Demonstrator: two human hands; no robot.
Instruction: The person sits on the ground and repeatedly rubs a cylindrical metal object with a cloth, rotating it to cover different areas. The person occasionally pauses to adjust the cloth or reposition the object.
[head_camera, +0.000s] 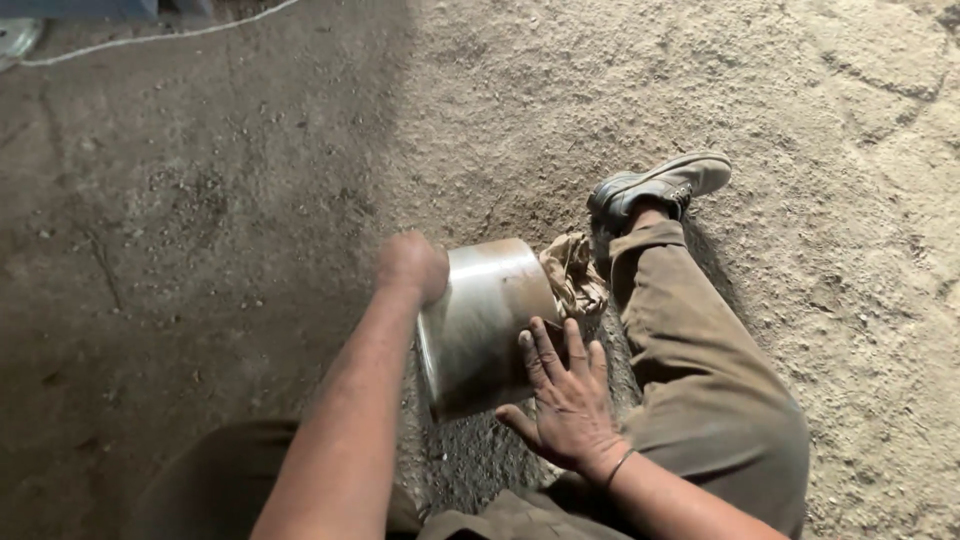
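Both my hands steady the pot (487, 325): right hand (567, 398) spread flat on it, left hand (412, 266) fisted at its rim.

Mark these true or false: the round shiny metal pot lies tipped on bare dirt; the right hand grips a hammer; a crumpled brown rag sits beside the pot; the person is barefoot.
1. The round shiny metal pot lies tipped on the dirt ground: true.
2. The right hand grips a hammer: false, its open palm rests flat on the pot's side.
3. A crumpled brown rag sits beside the pot: true.
4. The person is barefoot: false, a dusty dark shoe is on the foot.
5. The left hand, blurred, is at the pot's rim: true.
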